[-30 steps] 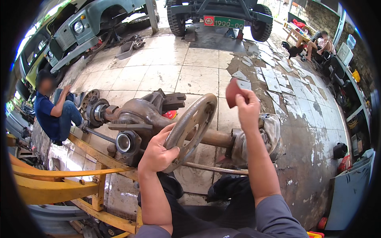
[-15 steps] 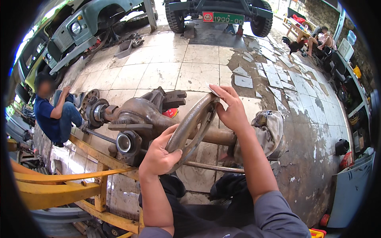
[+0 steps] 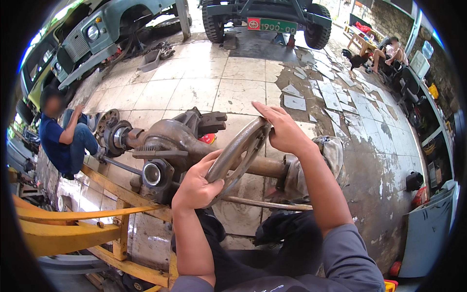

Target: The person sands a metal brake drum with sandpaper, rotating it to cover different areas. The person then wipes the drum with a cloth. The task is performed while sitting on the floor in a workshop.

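Lowered since earlier, the right hand [image 3: 288, 128] lies on the metal ring [image 3: 235, 147], grip unclear; the left hand [image 3: 198, 184] clamps it; a red-and-green plate [image 3: 271, 25] bears characters.

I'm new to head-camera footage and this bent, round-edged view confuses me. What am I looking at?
There's no robot here: the view looks down from a fisheye camera on a person's head, whose lens bends straight edges. The bare forearms entering from below are the wearer's. The left hand grips a ring-shaped metal part; the right hand rests on its upper rim, and whatever may be under that palm is hidden. Beyond, over a tiled floor, sits a large brown axle housing, with cloth bundled at its right end. A yellow frame stands at left, near another person crouching.
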The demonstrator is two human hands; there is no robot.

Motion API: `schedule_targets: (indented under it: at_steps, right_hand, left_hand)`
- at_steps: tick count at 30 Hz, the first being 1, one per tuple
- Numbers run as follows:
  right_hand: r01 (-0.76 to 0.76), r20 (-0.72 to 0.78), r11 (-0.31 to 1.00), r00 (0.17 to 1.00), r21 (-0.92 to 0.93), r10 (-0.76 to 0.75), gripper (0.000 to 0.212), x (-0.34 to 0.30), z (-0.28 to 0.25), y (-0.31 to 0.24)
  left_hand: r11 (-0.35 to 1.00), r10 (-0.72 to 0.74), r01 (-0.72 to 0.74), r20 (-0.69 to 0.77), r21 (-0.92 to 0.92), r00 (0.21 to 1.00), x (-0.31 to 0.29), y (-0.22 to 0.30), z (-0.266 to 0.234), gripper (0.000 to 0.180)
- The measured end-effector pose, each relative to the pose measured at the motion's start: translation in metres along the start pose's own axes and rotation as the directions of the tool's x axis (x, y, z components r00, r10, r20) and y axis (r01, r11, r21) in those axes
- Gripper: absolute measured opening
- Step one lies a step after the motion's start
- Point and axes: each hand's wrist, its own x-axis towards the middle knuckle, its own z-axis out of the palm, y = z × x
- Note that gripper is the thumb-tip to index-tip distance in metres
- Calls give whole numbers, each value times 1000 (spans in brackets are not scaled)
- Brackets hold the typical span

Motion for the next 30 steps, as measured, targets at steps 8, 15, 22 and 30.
schedule_targets:
  at_steps: [8, 15, 22, 30]
  right_hand:
    - [31, -109, 999, 993, -22, -33, 80, -4, -4, -19]
    - [-250, 62, 964, 965, -94, 256, 85, -8, -9, 9]
    - [-64, 100, 994, 992, -86, 73, 83, 12, 2, -8]
    - [288, 138, 951, 952, -113, -272, 85, 19, 9, -24]
  left_hand:
    - [999, 44, -44, -21, -6, 999, 2, -3, 7, 57]
    - [993, -31, 23, -63, -114, 998, 5, -6, 5, 61]
    - [966, -88, 71, -56, -247, 995, 6, 0, -1, 64]
    - [976, -96, 90, -19, -198, 995, 5, -11, -14, 61]
